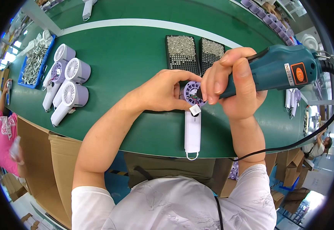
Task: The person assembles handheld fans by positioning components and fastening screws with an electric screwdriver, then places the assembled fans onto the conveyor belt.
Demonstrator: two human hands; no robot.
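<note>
Laid flat nearest the body, on the green table (124, 57), handle toward the edge: a white handheld fan (192, 132), open-faced upward, probably for access from above. Clasped round the left of its purple head (193, 83) by the left hand (163, 90), thumb and fingers curved partly closed, likely to prevent turning. Held right of the fan in a tightly wrapped right hand (237, 78): a teal power screwdriver (280, 69), slanted toward the head, perhaps for control; contact impossible to tell. Just beyond the fan, seemingly for easy reach, black trays (180, 63) with screws (180, 44). Farther off, left of the fan, grouped perhaps for space, four more fans (75, 94); past these, a blue bin (49, 53).
</note>
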